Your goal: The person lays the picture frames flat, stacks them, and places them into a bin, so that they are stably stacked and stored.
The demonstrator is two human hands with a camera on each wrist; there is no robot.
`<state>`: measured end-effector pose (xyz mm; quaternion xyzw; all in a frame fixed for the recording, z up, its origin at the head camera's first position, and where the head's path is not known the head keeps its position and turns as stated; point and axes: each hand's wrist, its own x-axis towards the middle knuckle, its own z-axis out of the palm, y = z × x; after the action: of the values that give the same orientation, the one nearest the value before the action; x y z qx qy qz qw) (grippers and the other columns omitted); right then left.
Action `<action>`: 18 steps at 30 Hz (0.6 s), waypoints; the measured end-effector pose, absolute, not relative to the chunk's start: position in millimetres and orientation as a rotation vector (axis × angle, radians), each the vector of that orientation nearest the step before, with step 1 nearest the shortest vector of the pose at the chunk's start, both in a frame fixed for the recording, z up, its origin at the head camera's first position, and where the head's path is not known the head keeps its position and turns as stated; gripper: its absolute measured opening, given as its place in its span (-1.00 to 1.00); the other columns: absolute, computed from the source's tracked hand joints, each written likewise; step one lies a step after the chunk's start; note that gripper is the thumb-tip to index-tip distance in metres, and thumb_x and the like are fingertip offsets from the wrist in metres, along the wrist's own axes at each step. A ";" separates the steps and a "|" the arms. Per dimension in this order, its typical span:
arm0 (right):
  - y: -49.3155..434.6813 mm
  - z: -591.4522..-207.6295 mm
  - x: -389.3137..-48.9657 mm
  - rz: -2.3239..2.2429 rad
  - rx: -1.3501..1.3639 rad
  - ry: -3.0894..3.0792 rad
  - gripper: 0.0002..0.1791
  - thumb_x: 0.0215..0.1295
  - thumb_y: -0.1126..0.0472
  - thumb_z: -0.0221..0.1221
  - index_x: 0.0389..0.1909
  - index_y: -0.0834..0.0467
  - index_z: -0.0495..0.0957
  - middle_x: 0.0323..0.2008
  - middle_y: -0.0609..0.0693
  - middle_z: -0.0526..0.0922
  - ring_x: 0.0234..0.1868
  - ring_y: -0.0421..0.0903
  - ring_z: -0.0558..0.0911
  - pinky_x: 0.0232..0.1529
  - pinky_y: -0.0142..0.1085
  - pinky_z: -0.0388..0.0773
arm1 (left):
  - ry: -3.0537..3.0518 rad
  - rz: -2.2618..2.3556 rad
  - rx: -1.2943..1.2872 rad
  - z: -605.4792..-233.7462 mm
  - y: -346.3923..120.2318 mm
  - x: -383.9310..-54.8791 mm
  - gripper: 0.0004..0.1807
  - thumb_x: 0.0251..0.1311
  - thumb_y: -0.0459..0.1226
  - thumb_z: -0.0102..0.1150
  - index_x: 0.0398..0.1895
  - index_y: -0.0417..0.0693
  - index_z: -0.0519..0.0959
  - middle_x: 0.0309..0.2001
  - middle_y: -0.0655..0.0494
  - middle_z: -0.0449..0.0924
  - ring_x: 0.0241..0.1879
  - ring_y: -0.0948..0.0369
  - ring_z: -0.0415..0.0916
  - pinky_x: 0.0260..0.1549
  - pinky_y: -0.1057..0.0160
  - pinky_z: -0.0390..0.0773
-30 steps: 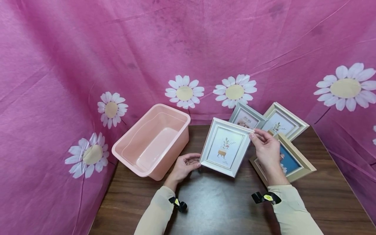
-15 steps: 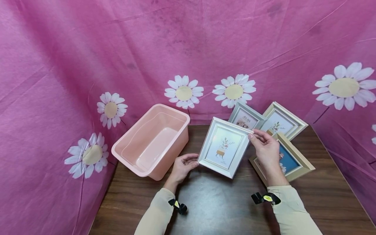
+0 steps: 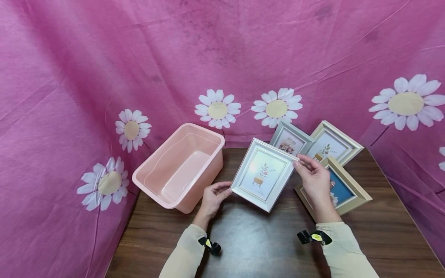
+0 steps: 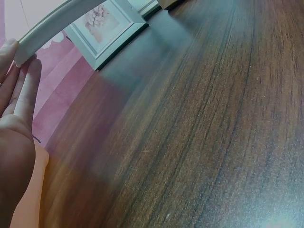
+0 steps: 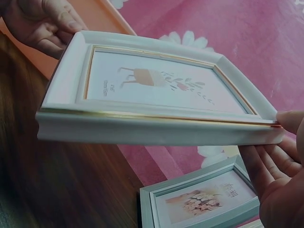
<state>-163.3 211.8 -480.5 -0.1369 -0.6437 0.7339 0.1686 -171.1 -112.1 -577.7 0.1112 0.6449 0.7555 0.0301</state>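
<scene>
A white picture frame [image 3: 263, 175] with a plant print is held tilted above the table between both hands. My left hand [image 3: 213, 199] pinches its lower left corner, thumb on top and fingers beneath, as the left wrist view also shows. At the upper right corner my right hand [image 3: 315, 181] grips it between thumb and fingers. In the right wrist view the white frame [image 5: 156, 85] spans from one hand to the other, clear of the grey frame [image 5: 204, 199] below.
Left of the hands stands a pink plastic bin [image 3: 179, 166]. At the right, a grey frame [image 3: 291, 141], a cream frame [image 3: 335, 143] and a tan frame with a blue picture [image 3: 347, 189] lie close together. A pink daisy-print cloth [image 3: 222, 50] hangs behind the wooden table [image 3: 243, 247].
The white picture frame has shifted slightly left, with both hands keeping hold of its corners. The bin and the other frames stay in place.
</scene>
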 end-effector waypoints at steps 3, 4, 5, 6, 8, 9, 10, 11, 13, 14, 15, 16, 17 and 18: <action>210.8 -480.8 -162.5 2.127 -0.362 -1.760 -0.63 0.48 0.43 0.27 0.23 0.50 0.61 -0.30 -0.26 0.81 -0.28 -0.39 0.77 -0.15 -0.56 0.72 | 1.988 2.350 0.330 -577.7 -112.2 -170.6 -0.65 0.28 -0.65 0.28 0.09 -0.76 0.55 -0.13 0.37 0.83 -0.12 0.39 0.76 -0.07 0.46 0.72; 210.5 -481.2 -162.5 2.135 -0.352 -1.739 -0.64 0.50 0.44 0.25 0.22 0.52 0.60 -0.31 -0.24 0.81 -0.29 -0.37 0.77 -0.17 -0.55 0.73 | 1.992 2.354 0.323 -577.8 -112.1 -170.5 -0.66 0.28 -0.65 0.28 0.08 -0.77 0.55 -0.14 0.37 0.83 -0.13 0.40 0.76 -0.07 0.46 0.72; 210.6 -481.8 -162.6 2.147 -0.342 -1.717 -0.64 0.51 0.44 0.24 0.22 0.54 0.59 -0.32 -0.23 0.81 -0.31 -0.36 0.76 -0.19 -0.53 0.73 | 1.994 2.358 0.316 -577.7 -112.0 -170.2 -0.66 0.28 -0.65 0.27 0.08 -0.77 0.55 -0.14 0.38 0.83 -0.14 0.40 0.76 -0.08 0.46 0.72; 210.6 -482.3 -162.5 2.154 -0.335 -1.702 -0.65 0.52 0.44 0.22 0.22 0.55 0.59 -0.32 -0.21 0.81 -0.33 -0.34 0.76 -0.20 -0.52 0.74 | 1.995 2.362 0.310 -577.7 -111.9 -170.0 -0.66 0.27 -0.65 0.27 0.07 -0.77 0.55 -0.14 0.39 0.83 -0.14 0.41 0.76 -0.08 0.47 0.72; 211.0 -483.2 -162.3 2.176 -0.329 -1.670 -0.66 0.52 0.45 0.22 0.21 0.55 0.60 -0.33 -0.19 0.82 -0.34 -0.32 0.76 -0.21 -0.50 0.75 | 1.998 2.366 0.293 -577.2 -111.5 -169.9 -0.66 0.27 -0.65 0.27 0.07 -0.76 0.56 -0.15 0.40 0.83 -0.13 0.39 0.76 -0.08 0.47 0.72; 211.3 -483.9 -162.3 2.178 -0.327 -1.665 -0.67 0.51 0.46 0.22 0.20 0.54 0.61 -0.33 -0.18 0.82 -0.35 -0.32 0.76 -0.21 -0.49 0.75 | 2.001 2.369 0.287 -576.7 -111.2 -169.7 -0.66 0.27 -0.65 0.28 0.07 -0.76 0.56 -0.15 0.41 0.83 -0.13 0.39 0.76 -0.08 0.46 0.72; 211.7 -484.5 -162.2 2.182 -0.323 -1.660 -0.67 0.51 0.46 0.22 0.19 0.53 0.62 -0.32 -0.18 0.83 -0.34 -0.31 0.77 -0.21 -0.50 0.75 | 2.002 2.373 0.282 -576.6 -111.1 -169.8 -0.67 0.26 -0.65 0.28 0.07 -0.75 0.57 -0.14 0.40 0.83 -0.12 0.37 0.76 -0.08 0.46 0.72; 212.1 -485.1 -162.0 2.179 -0.323 -1.662 -0.68 0.50 0.46 0.23 0.18 0.52 0.63 -0.32 -0.18 0.83 -0.35 -0.31 0.77 -0.21 -0.50 0.75 | 2.000 2.380 0.278 -576.4 -110.9 -169.8 -0.66 0.26 -0.65 0.29 0.07 -0.74 0.58 -0.14 0.38 0.84 -0.12 0.36 0.76 -0.07 0.46 0.72; 212.6 -486.4 -161.6 2.179 -0.317 -1.654 -0.70 0.49 0.47 0.23 0.16 0.49 0.66 -0.32 -0.18 0.84 -0.36 -0.30 0.77 -0.21 -0.50 0.75 | 2.000 2.397 0.274 -576.4 -110.7 -170.1 -0.67 0.26 -0.64 0.30 0.06 -0.74 0.58 -0.14 0.35 0.85 -0.11 0.35 0.77 -0.07 0.45 0.73; 212.9 -487.1 -161.4 2.180 -0.312 -1.648 -0.71 0.49 0.47 0.24 0.15 0.48 0.67 -0.31 -0.17 0.84 -0.35 -0.30 0.78 -0.20 -0.50 0.75 | 2.003 2.406 0.277 -576.5 -110.6 -170.3 -0.67 0.26 -0.64 0.30 0.05 -0.74 0.58 -0.13 0.34 0.85 -0.11 0.35 0.77 -0.07 0.45 0.73; 213.0 -487.7 -161.2 2.180 -0.305 -1.642 -0.72 0.48 0.48 0.24 0.13 0.47 0.68 -0.31 -0.16 0.85 -0.34 -0.30 0.78 -0.20 -0.50 0.75 | 2.002 2.418 0.281 -576.4 -110.4 -170.4 -0.68 0.26 -0.64 0.30 0.04 -0.74 0.58 -0.13 0.33 0.85 -0.12 0.36 0.77 -0.07 0.45 0.73; 213.2 -488.1 -160.8 2.183 -0.301 -1.636 -0.73 0.47 0.49 0.24 0.12 0.47 0.69 -0.30 -0.16 0.85 -0.33 -0.30 0.78 -0.20 -0.50 0.75 | 2.002 2.431 0.282 -576.3 -110.3 -170.5 -0.68 0.25 -0.65 0.31 0.04 -0.75 0.58 -0.13 0.32 0.85 -0.12 0.36 0.78 -0.07 0.45 0.73; 213.3 -488.7 -160.7 2.185 -0.297 -1.630 -0.73 0.46 0.50 0.24 0.12 0.47 0.69 -0.30 -0.15 0.85 -0.32 -0.30 0.79 -0.19 -0.49 0.75 | 2.003 2.443 0.284 -575.9 -110.1 -170.5 -0.69 0.25 -0.65 0.31 0.03 -0.75 0.58 -0.13 0.32 0.85 -0.12 0.37 0.78 -0.08 0.45 0.74; 213.3 -489.1 -160.5 2.190 -0.291 -1.623 -0.73 0.46 0.51 0.24 0.11 0.48 0.69 -0.29 -0.14 0.85 -0.30 -0.30 0.79 -0.18 -0.48 0.76 | 2.006 2.453 0.288 -575.7 -110.0 -170.5 -0.69 0.25 -0.65 0.31 0.02 -0.75 0.58 -0.14 0.32 0.85 -0.13 0.37 0.78 -0.09 0.45 0.74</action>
<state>-160.5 213.3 -489.1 -0.1041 -0.5803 0.7829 0.1986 -170.5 -110.0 -575.7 0.0904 0.6304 0.7707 -0.0202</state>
